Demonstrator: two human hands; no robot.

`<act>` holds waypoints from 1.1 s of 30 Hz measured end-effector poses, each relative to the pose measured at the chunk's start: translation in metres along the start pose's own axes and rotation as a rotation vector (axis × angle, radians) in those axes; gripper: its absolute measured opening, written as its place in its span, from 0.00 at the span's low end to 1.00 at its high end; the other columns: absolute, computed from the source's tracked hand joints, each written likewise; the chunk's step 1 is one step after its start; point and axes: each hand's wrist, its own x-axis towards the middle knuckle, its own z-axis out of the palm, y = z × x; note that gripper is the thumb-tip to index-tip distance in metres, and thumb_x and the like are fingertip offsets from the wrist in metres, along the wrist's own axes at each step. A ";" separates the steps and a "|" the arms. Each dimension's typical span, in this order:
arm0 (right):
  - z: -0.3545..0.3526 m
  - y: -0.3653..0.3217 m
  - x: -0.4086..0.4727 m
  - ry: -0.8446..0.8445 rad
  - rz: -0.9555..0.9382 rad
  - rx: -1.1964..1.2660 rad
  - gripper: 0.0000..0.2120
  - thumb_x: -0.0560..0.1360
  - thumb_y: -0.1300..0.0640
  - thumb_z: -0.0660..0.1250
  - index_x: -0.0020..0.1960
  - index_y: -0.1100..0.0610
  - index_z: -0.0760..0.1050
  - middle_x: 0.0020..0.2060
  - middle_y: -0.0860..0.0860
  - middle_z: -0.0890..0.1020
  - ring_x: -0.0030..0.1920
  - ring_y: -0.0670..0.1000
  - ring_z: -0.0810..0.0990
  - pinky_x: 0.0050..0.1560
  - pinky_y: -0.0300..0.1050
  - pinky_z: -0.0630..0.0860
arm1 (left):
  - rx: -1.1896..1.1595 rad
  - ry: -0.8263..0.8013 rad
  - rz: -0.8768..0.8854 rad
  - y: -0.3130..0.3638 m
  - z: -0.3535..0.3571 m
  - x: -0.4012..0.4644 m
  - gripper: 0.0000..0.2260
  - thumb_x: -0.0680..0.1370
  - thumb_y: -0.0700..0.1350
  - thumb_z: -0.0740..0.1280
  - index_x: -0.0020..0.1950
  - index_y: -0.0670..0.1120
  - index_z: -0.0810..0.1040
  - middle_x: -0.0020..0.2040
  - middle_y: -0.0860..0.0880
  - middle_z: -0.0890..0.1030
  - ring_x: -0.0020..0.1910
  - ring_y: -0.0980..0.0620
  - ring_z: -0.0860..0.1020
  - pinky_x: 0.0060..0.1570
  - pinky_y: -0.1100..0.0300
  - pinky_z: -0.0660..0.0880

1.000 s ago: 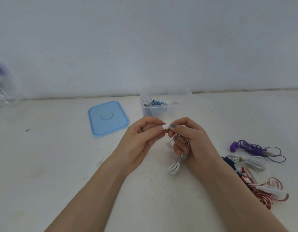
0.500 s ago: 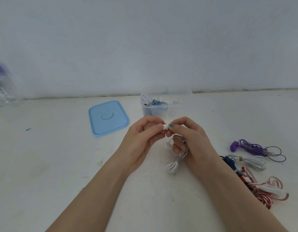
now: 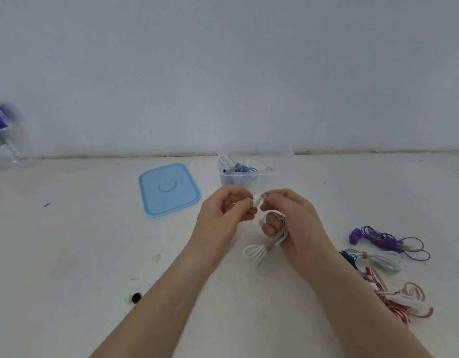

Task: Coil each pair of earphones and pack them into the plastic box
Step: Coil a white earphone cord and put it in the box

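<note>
Head view showed two bare hands at the centre of the frame, over a white table [image 3: 68, 254]. One white bundle of earphones [image 3: 264, 248] was held between them. Four more bundles were counted at the lower right of the frame: purple earphones [image 3: 378, 240], a white coil [image 3: 380, 259], a dark blue bundle [image 3: 348, 257] largely hidden by the right forearm, and red-and-white earphones [image 3: 404, 303]. One clear plastic box [image 3: 251, 169] stood just above the hands, with blue and white cords already seen inside; how many pairs it held could not be told. One blue lid [image 3: 169, 189] lay flat to the left of the box, apart from it. One plastic bottle [image 3: 2, 140], blurred, was seen at the left edge against the wall.

A small white piece of the earphones was pinched between thumb and fingertips of the left hand [image 3: 223, 215], the other fingers curled. The same piece was pinched from the other side by the right hand [image 3: 293, 223], and the cord was wound round its lower curled fingers, with a looped end hanging down to the table below them. Both forearms were seen reaching up from the bottom of the frame.
</note>
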 end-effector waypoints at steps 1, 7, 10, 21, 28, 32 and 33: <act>0.004 -0.009 0.004 0.005 -0.003 -0.007 0.08 0.76 0.67 0.66 0.39 0.61 0.78 0.34 0.55 0.77 0.24 0.49 0.65 0.29 0.44 0.67 | 0.020 0.012 0.018 0.007 0.002 0.003 0.03 0.79 0.35 0.68 0.50 0.38 0.81 0.45 0.39 0.84 0.43 0.51 0.84 0.49 0.58 0.83; 0.039 -0.089 0.061 -0.031 -0.071 -0.315 0.07 0.74 0.73 0.61 0.44 0.65 0.75 0.32 0.58 0.72 0.26 0.51 0.71 0.31 0.44 0.73 | 0.263 0.052 0.058 0.066 -0.002 0.061 0.06 0.77 0.38 0.63 0.46 0.47 0.79 0.45 0.44 0.85 0.48 0.46 0.85 0.56 0.48 0.82; 0.052 -0.105 0.097 0.004 0.021 -0.408 0.08 0.76 0.73 0.60 0.39 0.65 0.72 0.32 0.58 0.72 0.29 0.53 0.71 0.31 0.42 0.75 | 0.619 -0.013 0.046 0.080 -0.007 0.092 0.09 0.79 0.39 0.61 0.53 0.48 0.79 0.52 0.47 0.84 0.49 0.47 0.82 0.45 0.57 0.79; 0.049 -0.082 0.133 -0.040 0.088 -1.154 0.17 0.77 0.65 0.58 0.64 0.67 0.72 0.42 0.63 0.80 0.40 0.59 0.77 0.47 0.50 0.79 | 1.233 -0.279 0.045 0.061 0.003 0.112 0.12 0.81 0.42 0.57 0.40 0.45 0.75 0.41 0.48 0.77 0.39 0.48 0.73 0.34 0.58 0.66; 0.040 -0.101 0.105 -0.041 -0.190 -1.521 0.20 0.77 0.63 0.57 0.68 0.57 0.72 0.65 0.55 0.75 0.56 0.56 0.76 0.52 0.47 0.74 | 1.240 -0.302 0.036 0.068 0.007 0.100 0.15 0.81 0.56 0.62 0.61 0.47 0.76 0.55 0.50 0.79 0.54 0.48 0.76 0.52 0.55 0.75; 0.032 -0.109 0.080 -0.075 -0.218 -1.506 0.15 0.75 0.64 0.58 0.59 0.58 0.76 0.53 0.56 0.81 0.46 0.56 0.79 0.42 0.44 0.73 | 1.323 -0.261 0.133 0.068 0.008 0.087 0.16 0.80 0.53 0.64 0.64 0.46 0.75 0.58 0.47 0.76 0.57 0.45 0.76 0.55 0.52 0.75; 0.029 -0.111 0.072 -0.076 -0.206 -1.518 0.14 0.74 0.65 0.58 0.56 0.59 0.76 0.49 0.57 0.83 0.42 0.56 0.80 0.39 0.44 0.74 | 1.325 -0.239 0.178 0.069 0.009 0.082 0.14 0.80 0.50 0.64 0.63 0.45 0.75 0.57 0.46 0.75 0.55 0.45 0.76 0.54 0.53 0.75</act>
